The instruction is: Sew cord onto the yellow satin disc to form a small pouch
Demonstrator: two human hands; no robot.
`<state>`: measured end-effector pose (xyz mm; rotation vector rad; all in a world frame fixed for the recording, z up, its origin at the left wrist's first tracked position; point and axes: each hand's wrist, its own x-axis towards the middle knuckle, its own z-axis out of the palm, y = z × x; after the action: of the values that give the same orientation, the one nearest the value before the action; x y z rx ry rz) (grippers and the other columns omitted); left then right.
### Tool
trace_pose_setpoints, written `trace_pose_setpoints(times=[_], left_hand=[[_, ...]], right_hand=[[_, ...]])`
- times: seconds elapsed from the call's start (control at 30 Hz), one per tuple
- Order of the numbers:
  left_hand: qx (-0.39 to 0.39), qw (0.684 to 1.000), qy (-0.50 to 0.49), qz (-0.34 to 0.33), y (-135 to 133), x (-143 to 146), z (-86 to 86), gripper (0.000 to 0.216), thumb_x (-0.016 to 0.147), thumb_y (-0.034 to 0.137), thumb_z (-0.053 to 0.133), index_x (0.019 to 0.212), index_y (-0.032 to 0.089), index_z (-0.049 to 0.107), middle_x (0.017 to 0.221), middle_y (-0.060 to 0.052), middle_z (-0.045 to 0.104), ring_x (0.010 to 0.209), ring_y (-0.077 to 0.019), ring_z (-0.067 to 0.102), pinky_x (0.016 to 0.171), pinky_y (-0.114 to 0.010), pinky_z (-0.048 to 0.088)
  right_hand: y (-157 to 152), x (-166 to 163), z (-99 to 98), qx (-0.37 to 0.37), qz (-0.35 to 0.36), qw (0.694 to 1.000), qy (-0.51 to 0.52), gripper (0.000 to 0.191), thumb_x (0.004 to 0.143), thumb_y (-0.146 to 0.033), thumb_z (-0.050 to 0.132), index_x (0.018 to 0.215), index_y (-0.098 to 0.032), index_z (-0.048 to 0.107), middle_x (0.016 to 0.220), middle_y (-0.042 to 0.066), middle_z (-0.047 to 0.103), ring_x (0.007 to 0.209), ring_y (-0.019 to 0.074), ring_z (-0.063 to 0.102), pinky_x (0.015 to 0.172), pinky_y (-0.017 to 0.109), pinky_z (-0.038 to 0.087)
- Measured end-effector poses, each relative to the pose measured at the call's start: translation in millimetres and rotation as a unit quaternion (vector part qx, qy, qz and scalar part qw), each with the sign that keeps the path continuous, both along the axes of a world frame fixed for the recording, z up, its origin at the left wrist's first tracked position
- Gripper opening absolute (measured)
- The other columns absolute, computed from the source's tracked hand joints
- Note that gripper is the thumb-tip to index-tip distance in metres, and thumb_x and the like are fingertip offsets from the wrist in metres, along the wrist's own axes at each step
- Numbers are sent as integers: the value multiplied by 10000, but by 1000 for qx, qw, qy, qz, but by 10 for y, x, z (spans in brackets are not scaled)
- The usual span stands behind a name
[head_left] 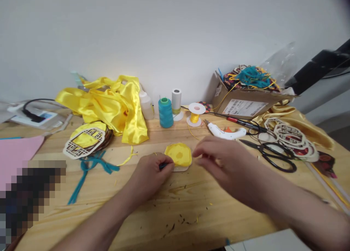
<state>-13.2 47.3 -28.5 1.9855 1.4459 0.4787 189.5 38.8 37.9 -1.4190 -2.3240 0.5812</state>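
A small yellow fabric-covered piece (179,155) lies on the wooden table (175,207) in front of me. My left hand (151,171) rests just left of it, fingers closed round a small dark tool whose tip touches the piece's left edge. My right hand (221,160) hovers just right of the piece, fingers curled and slightly blurred, apparently empty.
Yellow satin cloth (115,105), a cut-out wooden frame (84,141) and teal ribbon (90,171) lie at the left. Thread spools (165,112), a glue gun (225,133), black scissors (273,152), more frames (292,138) and a cardboard box (246,101) stand behind and right.
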Motion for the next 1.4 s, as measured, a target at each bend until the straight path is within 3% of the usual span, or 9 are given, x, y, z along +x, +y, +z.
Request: trace_pose_setpoints(times=[0.17,0.3,0.5,0.83,0.97,1.13,1.4], left_hand=[[14,1000,-12,-10,-7,-11,-9,189,765,183,490,721,203,672,693,14,695,657,-154,612,619,-249,421],[7,1000,-7,-1,0,-3,-17,183,764,190,496,725,202,674,710,3,704,669,-161,621,631,-259,430],[-8,1000,-3,5,6,-1,-32,180,777,212,503,743,201,680,726,-2,705,679,-163,619,642,-269,435],[12,999,-42,26,-81,-52,17,174,812,242,491,805,226,664,780,8,698,739,-165,619,674,-271,466],[63,998,-32,2,-173,-30,32,171,806,198,500,830,221,668,760,-2,695,705,-155,623,635,-260,475],[175,982,31,-61,-269,-9,-70,195,815,165,505,895,211,676,815,-28,714,703,-159,641,633,-272,488],[220,965,126,-64,-331,-8,-106,162,821,187,501,841,219,659,742,-4,709,608,-161,630,564,-278,456]], right_hand=[[64,-254,-459,-64,5,998,1,120,772,-202,596,879,-165,638,889,53,619,839,173,551,741,307,422],[134,-230,-624,-67,4,998,14,66,757,-175,592,802,-162,639,805,35,601,752,149,528,665,273,402],[141,-243,-689,-59,19,996,59,120,754,-85,541,703,-160,621,721,9,598,697,120,514,633,240,369],[167,-222,-722,-53,18,997,55,131,772,-114,530,715,-163,637,708,15,612,665,120,514,605,236,349],[168,-230,-728,-51,24,996,67,133,769,-110,532,725,-164,645,701,14,613,647,115,509,595,233,339],[165,-226,-736,-53,15,997,58,125,766,-115,536,716,-158,642,694,13,603,636,111,501,586,232,335],[157,-220,-742,-59,6,997,56,120,774,-133,537,729,-159,646,705,16,604,650,114,500,601,238,343]])
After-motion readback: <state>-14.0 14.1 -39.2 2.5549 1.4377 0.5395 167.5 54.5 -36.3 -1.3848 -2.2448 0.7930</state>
